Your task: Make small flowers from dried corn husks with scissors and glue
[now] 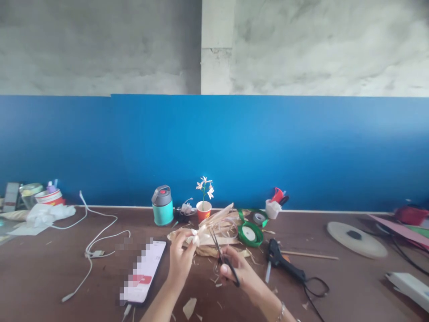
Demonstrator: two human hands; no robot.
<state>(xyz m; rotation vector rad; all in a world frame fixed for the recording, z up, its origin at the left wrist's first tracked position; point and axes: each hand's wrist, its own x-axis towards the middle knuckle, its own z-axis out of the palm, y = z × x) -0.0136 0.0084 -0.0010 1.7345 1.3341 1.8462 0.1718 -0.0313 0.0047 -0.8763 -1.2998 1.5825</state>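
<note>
My right hand grips a pair of black-handled scissors, its blades pointing up and left. Close by on the left, my left hand pinches a small pale piece that looks like dried husk. Behind both hands lies a heap of dry, straw-coloured husks. Small pale scraps are scattered on the table beneath, with a larger scrap near the front. Past the husks, a red paper cup holds a green stem with several pale flowers.
A phone lies left of my left forearm, beside white cables. A teal flask stands at the back. To the right are green ribbon rolls, a black glue gun, a wooden stick and a round disc.
</note>
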